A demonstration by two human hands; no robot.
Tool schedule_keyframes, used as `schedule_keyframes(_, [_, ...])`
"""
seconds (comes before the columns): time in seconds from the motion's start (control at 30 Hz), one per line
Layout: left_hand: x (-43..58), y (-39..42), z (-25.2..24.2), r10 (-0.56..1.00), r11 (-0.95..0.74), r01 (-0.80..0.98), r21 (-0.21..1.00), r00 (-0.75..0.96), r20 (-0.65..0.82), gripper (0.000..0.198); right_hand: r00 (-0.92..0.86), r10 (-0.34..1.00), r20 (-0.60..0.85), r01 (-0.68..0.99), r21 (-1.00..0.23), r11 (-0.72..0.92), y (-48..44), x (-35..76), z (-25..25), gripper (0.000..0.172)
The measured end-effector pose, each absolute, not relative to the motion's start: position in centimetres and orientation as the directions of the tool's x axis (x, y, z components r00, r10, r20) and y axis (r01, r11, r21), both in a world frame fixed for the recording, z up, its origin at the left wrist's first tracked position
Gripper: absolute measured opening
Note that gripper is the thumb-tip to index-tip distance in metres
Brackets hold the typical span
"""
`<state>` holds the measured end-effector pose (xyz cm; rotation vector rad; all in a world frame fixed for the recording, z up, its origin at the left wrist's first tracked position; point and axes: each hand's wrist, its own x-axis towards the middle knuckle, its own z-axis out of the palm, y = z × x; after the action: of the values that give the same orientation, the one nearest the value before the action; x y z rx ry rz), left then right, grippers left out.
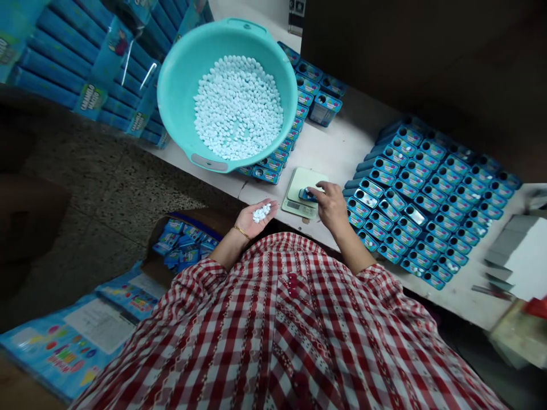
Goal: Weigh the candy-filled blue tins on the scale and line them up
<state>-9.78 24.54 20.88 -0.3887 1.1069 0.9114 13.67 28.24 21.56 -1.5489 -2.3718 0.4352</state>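
My left hand point(252, 221) is turned palm up, cupping a small heap of white candies point(262, 213). To its right a digital kitchen scale point(296, 181) lies near the bench edge, with one small blue candy box point(305, 194) on its platform. The fingers of my right hand point(329, 202) are bent around this box and touch it; the fingertips partly cover its top. A large turquoise basin point(176, 105) full of loose white candies point(239, 108) stands farther back on the left.
Rows of upright blue boxes point(423, 199) with round top holes fill the right of the bench point(342, 148). More boxes point(273, 162) stand beside the basin. Plastic-wrapped blue packs point(81, 62) are at far left. A carton point(164, 267) of blue packets sits below, left of me.
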Motion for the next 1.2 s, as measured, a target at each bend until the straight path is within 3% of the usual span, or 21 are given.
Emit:
schedule_keyframes(0.17, [-10.0, 24.1, 20.9, 0.441, 0.591, -0.791, 0.16, 0.15, -0.885, 0.028, -0.437, 0.899, 0.038, 0.849, -0.314, 0.426, 28.1, 14.5, 21.3, 0.039])
schedule_keyframes(0.3, [-9.3, 23.7, 20.6, 0.447, 0.618, -0.775, 0.132, 0.209, -0.87, 0.023, -0.403, 0.911, 0.084, 0.812, -0.427, 0.398, 26.7, 14.8, 22.6, 0.032])
schedule_keyframes(0.43, [-7.7, 23.3, 20.6, 0.429, 0.688, -0.722, 0.079, 0.315, -0.847, 0.026, -0.571, 0.821, 0.016, 0.685, -0.541, 0.488, 24.7, 11.6, 23.7, 0.031])
schedule_keyframes(0.6, [-6.8, 22.4, 21.2, 0.321, 0.746, -0.666, 0.035, 0.314, -0.894, 0.029, -0.7, 0.696, -0.163, 0.672, -0.481, 0.563, 22.9, 8.4, 23.1, 0.033])
schedule_keyframes(0.77, [-7.4, 21.5, 20.9, 0.299, 0.756, -0.654, -0.013, 0.362, -0.883, 0.028, -0.788, 0.603, -0.127, 0.588, -0.448, 0.674, 22.4, 8.3, 22.1, 0.032])
schedule_keyframes(1.0, [-6.6, 22.4, 21.0, 0.339, 0.744, -0.668, -0.023, 0.407, -0.848, 0.029, -0.669, 0.738, -0.084, 0.631, -0.589, 0.505, 22.6, 9.1, 22.0, 0.026])
schedule_keyframes(1.1, [-6.0, 23.8, 21.4, 0.387, 0.741, -0.672, 0.011, 0.414, -0.824, 0.03, -0.523, 0.851, 0.033, 0.606, -0.688, 0.399, 24.3, 10.3, 22.4, 0.024])
schedule_keyframes(1.2, [-5.7, 25.2, 21.8, 0.429, 0.746, -0.665, 0.034, 0.44, -0.789, 0.031, -0.36, 0.928, 0.1, 0.632, -0.706, 0.321, 26.9, 11.9, 22.1, 0.02])
